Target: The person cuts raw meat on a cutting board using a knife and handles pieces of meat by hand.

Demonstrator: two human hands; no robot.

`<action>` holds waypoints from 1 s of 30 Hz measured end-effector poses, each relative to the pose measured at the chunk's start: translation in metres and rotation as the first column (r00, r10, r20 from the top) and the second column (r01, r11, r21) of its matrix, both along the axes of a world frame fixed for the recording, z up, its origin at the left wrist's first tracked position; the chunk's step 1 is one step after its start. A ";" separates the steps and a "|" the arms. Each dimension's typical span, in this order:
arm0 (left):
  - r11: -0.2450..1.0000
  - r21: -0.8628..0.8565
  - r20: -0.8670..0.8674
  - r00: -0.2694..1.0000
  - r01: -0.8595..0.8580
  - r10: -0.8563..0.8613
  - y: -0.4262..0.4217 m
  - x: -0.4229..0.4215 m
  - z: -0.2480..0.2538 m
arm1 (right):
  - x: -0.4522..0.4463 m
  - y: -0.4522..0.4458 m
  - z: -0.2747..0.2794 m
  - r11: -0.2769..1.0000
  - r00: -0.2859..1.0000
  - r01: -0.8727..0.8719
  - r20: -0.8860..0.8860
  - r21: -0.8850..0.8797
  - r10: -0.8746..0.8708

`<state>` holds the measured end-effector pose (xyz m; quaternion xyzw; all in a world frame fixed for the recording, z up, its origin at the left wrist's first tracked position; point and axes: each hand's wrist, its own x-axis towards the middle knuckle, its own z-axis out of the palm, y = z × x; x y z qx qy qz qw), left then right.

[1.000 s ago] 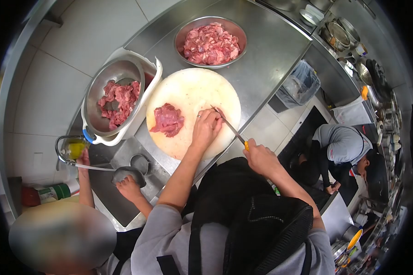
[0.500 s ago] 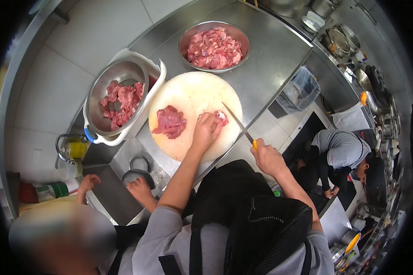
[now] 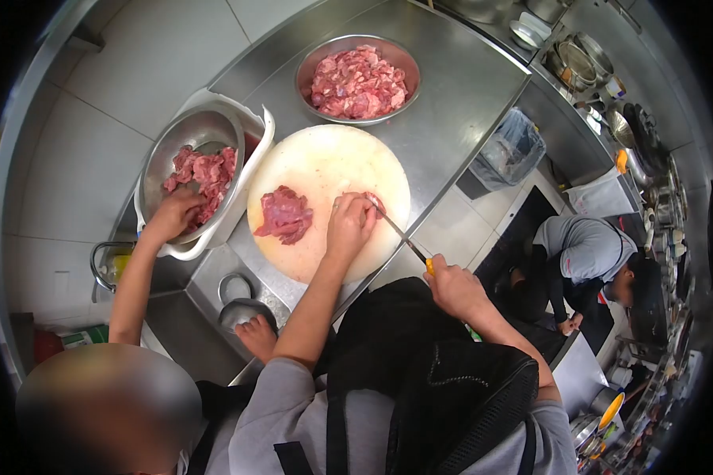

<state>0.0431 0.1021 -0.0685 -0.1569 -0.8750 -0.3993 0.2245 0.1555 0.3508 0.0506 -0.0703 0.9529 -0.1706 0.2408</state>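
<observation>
A round white cutting board (image 3: 317,158) lies on the steel counter. On its right side my left hand (image 3: 352,226) is closed on a small piece of meat (image 3: 377,207). My right hand (image 3: 455,286) grips the orange handle of a knife (image 3: 404,237), whose blade tip touches that piece beside my left fingers. A larger flat piece of red meat (image 3: 286,215) rests on the left half of the board. Behind the board stands a steel bowl (image 3: 301,79) heaped with cut meat (image 3: 360,81).
Left of the board, a steel bowl (image 3: 154,154) with meat sits in a white tub (image 3: 268,131); a co-worker's hand reaches into it. Their other hand (image 3: 257,336) is at a small bowl by the sink. Another person (image 3: 585,249) bends over at the right.
The knife has come back onto the small piece after being lifted clear of it. The co-worker's hand has moved from the tap side into the bowl of meat.
</observation>
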 end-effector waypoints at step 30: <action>0.951 -0.094 0.479 0.851 0.295 -0.217 -0.008 -0.056 0.040 | -0.013 0.065 -0.002 0.918 0.976 0.217 0.092 -0.332 -0.197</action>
